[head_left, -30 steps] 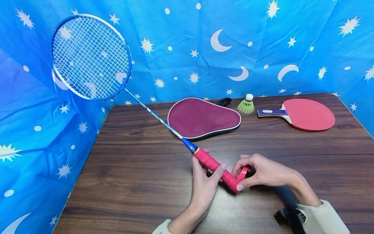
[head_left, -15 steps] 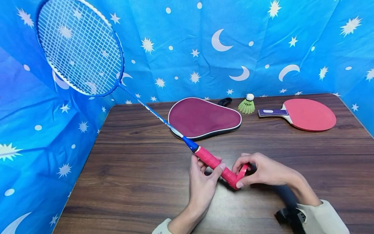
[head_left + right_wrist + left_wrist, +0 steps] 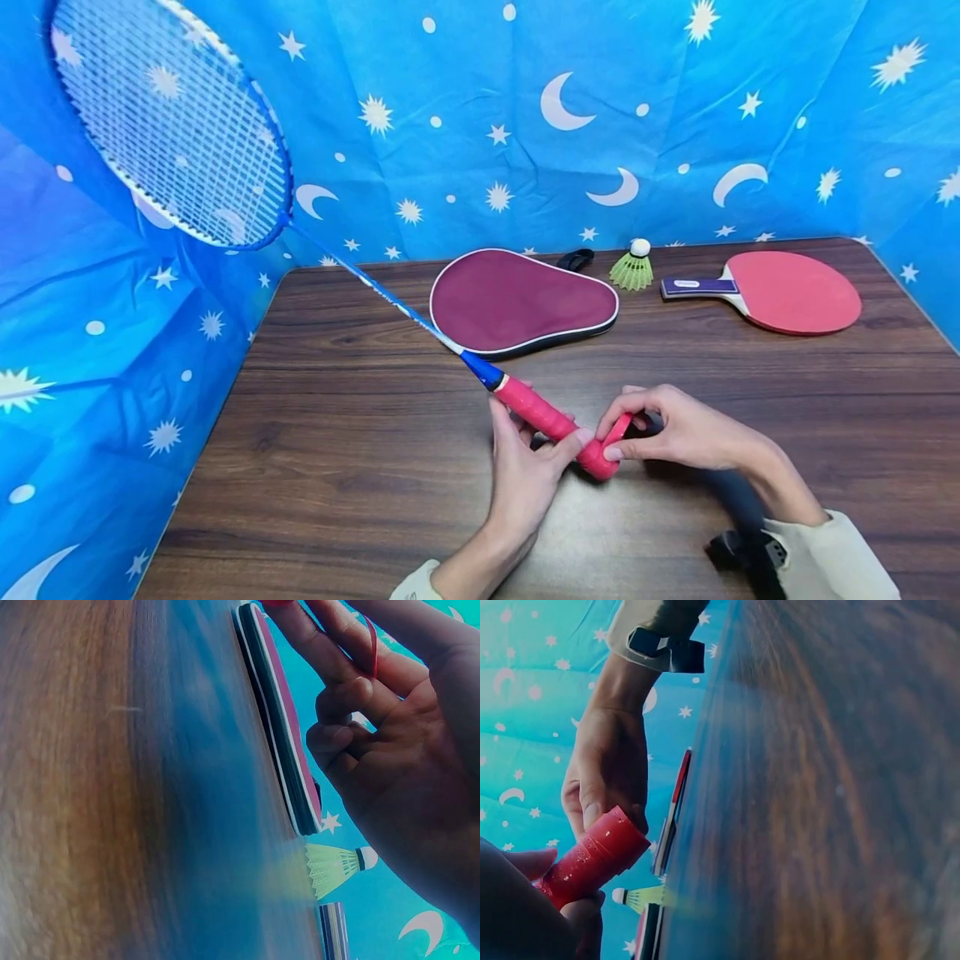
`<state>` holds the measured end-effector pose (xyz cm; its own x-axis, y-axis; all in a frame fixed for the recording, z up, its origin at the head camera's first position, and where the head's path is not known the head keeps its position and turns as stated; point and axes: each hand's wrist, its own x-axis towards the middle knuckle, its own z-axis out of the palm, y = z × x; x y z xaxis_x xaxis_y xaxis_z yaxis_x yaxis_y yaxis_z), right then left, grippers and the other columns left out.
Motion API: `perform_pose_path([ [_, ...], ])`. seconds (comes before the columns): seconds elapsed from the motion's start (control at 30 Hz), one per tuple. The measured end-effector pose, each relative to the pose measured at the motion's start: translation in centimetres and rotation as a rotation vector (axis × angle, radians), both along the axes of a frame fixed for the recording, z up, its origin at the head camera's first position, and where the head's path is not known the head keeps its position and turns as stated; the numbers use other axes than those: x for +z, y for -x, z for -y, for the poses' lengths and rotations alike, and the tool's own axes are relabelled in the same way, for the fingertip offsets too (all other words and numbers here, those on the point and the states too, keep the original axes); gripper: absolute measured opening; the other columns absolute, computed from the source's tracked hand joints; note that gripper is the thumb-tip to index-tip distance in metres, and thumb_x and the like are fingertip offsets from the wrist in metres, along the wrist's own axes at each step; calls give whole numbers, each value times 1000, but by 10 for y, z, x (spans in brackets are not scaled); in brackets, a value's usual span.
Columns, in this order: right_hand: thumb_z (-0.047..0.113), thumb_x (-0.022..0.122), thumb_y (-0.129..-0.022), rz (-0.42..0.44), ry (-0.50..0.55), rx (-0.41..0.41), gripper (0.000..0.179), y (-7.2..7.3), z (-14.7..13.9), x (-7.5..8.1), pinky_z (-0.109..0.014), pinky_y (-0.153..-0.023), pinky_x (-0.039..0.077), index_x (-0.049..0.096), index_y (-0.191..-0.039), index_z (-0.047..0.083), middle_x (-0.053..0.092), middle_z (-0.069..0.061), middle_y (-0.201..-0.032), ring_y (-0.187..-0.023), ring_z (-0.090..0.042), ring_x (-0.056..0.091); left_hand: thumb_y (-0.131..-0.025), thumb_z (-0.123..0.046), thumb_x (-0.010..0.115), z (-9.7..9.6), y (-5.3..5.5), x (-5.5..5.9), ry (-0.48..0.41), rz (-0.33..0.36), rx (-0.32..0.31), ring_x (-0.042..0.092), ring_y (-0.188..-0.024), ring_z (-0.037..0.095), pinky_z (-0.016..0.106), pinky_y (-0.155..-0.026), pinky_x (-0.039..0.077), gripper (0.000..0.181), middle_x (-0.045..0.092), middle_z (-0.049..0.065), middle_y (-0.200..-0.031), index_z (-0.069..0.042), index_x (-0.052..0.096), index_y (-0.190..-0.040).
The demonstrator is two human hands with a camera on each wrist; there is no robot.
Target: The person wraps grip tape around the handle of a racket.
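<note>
A blue and white badminton racket point(image 3: 405, 310) tilts up to the left, its head partly beyond the head view's top edge. My left hand point(image 3: 522, 479) holds the handle, thumb on the near side and fingers reaching behind it. Pink-red grip tape point(image 3: 534, 410) covers the handle. At its butt end, my right hand point(image 3: 686, 432) pinches a loose strip of tape point(image 3: 619, 428) between thumb and fingers. The left wrist view shows the wrapped butt point(image 3: 604, 851) close up. In the right wrist view the thin strip point(image 3: 373, 649) runs by the fingers.
Along the back of the wooden table point(image 3: 337, 467) lie a maroon paddle case point(image 3: 517, 300), a yellow-green shuttlecock point(image 3: 632, 268) and a red table tennis bat point(image 3: 795, 292). Behind them hangs a blue cloth point(image 3: 465, 125) with stars and moons.
The racket has turned about its handle, and its head has swung left and upward. The tape strip now lies closer round the butt. My right hand has shifted slightly upward; my left hand stays nearly in place.
</note>
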<state>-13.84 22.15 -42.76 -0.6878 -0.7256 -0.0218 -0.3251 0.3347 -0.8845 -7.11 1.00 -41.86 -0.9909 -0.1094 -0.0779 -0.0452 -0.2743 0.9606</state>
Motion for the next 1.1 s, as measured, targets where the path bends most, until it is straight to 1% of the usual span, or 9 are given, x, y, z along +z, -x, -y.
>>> perform_pose_path([
  [0.13, 33, 74, -89, 15, 16, 0, 11, 0, -1, 0, -30, -69, 46, 70, -98, 28, 64, 6, -90, -82, -16, 53, -76, 10, 77, 0, 0, -1, 24, -18, -5, 64, -100, 41, 37, -77, 58, 72, 58, 18, -109, -14, 38, -132],
  [0.23, 30, 72, -91, 24, 28, 16, 8, 1, -2, -2, -30, -67, 46, 69, -97, 27, 64, 5, -89, -79, -16, 53, -76, 11, 76, 0, 0, 0, 40, -29, -23, 64, -99, 41, 37, -76, 58, 72, 62, 17, -106, -16, 40, -133],
  [0.43, 26, 70, -93, 43, 44, 43, 5, 2, -3, -5, -29, -62, 47, 68, -98, 24, 64, 4, -87, -73, -15, 54, -77, 13, 74, -1, 0, 2, 4, -8, -42, 64, -102, 41, 37, -77, 57, 72, 63, 17, -105, -19, 42, -133],
  [0.7, 22, 68, -95, 78, 71, 71, 4, 2, -3, -5, -28, -58, 47, 68, -98, 22, 65, 3, -84, -69, -17, 54, -76, 16, 73, -1, -1, 2, -53, -48, -44, 64, -100, 45, 40, -79, 57, 71, 63, 20, -102, -15, 42, -132],
  [0.8, 24, 68, -94, 99, 56, 78, 8, 3, -2, -6, -29, -60, 47, 67, -102, 20, 66, 3, -87, -71, -17, 54, -77, 17, 71, -2, -2, 2, -59, -53, -52, 64, -99, 45, 39, -79, 57, 70, 63, 19, -101, -14, 42, -132],
  [0.9, 25, 69, -93, 117, 47, 67, 21, 3, -1, -6, -30, -65, 47, 63, -112, 19, 68, 3, -96, -77, -19, 55, -77, 18, 71, -2, -2, 2, -55, -57, -58, 64, -99, 44, 39, -79, 57, 69, 63, 18, -100, -13, 42, -131],
  [1.0, 28, 74, -89, 55, 48, 12, 30, 3, 0, -6, -32, -70, 46, 59, -113, 20, 64, 3, -104, -85, -20, 54, -76, 17, 71, -2, -2, 2, -50, -61, -62, 65, -98, 44, 39, -79, 57, 69, 63, 18, -100, -13, 43, -131],
  [1.03, 29, 76, -87, 30, 53, -2, 29, 2, 0, -6, -32, -71, 45, 59, -110, 21, 62, 3, -104, -88, -20, 53, -76, 18, 71, -3, -2, 2, -51, -62, -64, 64, -98, 45, 40, -79, 57, 69, 63, 18, -100, -13, 43, -131],
  [1.1, 28, 77, -86, -11, 74, 2, 23, 2, -1, -6, -32, -71, 47, 62, -103, 22, 59, 1, -103, -87, -20, 53, -75, 19, 71, -3, -3, 2, -54, -60, -67, 64, -97, 47, 41, -79, 57, 69, 63, 18, -99, -12, 43, -130],
])
